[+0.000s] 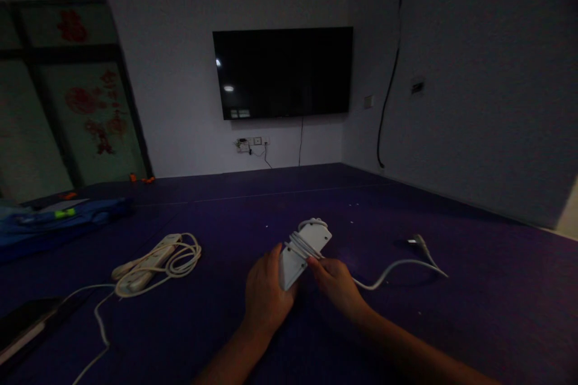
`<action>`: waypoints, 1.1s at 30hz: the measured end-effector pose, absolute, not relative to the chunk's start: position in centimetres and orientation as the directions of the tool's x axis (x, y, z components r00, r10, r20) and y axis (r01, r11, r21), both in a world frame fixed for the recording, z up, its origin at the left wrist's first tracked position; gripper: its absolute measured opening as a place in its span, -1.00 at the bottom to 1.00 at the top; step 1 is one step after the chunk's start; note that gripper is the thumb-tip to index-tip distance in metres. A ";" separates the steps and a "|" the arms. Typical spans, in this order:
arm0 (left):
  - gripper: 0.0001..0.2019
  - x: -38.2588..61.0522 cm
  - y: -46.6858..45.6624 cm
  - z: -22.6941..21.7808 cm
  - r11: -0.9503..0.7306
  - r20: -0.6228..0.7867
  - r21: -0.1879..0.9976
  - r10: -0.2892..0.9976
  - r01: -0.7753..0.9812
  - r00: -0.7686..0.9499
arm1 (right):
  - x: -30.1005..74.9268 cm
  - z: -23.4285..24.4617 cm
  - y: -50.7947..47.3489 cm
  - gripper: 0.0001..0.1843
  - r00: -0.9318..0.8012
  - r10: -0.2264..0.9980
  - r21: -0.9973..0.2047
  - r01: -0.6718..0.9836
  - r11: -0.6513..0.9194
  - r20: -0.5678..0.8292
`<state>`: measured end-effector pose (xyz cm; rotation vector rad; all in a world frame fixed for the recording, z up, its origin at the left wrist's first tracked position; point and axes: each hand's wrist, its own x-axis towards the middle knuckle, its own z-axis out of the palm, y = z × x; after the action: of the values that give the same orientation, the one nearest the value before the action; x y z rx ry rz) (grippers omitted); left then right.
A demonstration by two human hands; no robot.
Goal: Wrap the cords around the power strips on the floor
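Note:
A white power strip [292, 266] is held tilted above the purple surface, its screwed underside facing me. My left hand [270, 289] grips its near end from the left. Several turns of white power cord [301, 244] wrap around the strip's middle. At the right edge, my right hand [336, 283] pinches the cord against the strip with thumb and fingers. From that hand the loose cord runs right across the surface and ends in a plug [422, 245] lying there.
A second power strip [156, 260] with a loosely coiled cord lies to the left. Further left are a dark flat object [27, 325] with a white cable and a blue fabric item [67, 221]. A television [284, 72] hangs on the far wall above sockets [257, 141].

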<state>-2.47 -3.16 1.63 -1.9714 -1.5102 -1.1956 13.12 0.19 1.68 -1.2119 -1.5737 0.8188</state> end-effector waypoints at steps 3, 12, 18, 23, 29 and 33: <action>-0.37 -2.5 -3.2 1.6 -0.383 0.784 0.196 0.615 0.903 0.091 | 13.1 1.7 0.0 -0.30 -0.016 0.940 -0.868 0.380 0.320 0.340; -0.27 -3.1 -3.7 2.6 -0.349 0.687 0.226 0.719 0.910 0.104 | 14.0 2.5 -0.8 -0.37 -0.271 0.845 -0.771 0.348 0.533 0.461; -0.27 -2.6 -3.5 2.5 -0.301 0.681 0.251 0.731 0.920 0.054 | 14.0 1.9 0.1 -0.38 -0.226 0.876 -0.784 0.390 0.483 0.427; -0.27 -2.5 -3.5 2.6 -0.315 0.717 0.222 0.694 0.923 0.065 | 13.9 2.7 0.1 -0.35 -0.193 0.908 -0.829 0.370 0.419 0.373; -0.27 -3.4 -3.3 2.8 -0.286 0.744 0.100 0.658 0.953 0.119 | 13.4 2.8 -0.3 -0.36 -0.241 0.930 -0.884 0.315 0.344 0.276; -0.27 -3.9 -3.0 2.7 -0.253 0.761 0.029 0.633 0.967 0.142 | 13.5 2.4 0.0 -0.35 -0.319 0.932 -0.895 0.344 0.282 0.171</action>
<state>-3.87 -3.04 2.69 -1.9509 -1.5275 -0.9274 13.45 0.02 2.44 -1.1537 -1.8186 1.0144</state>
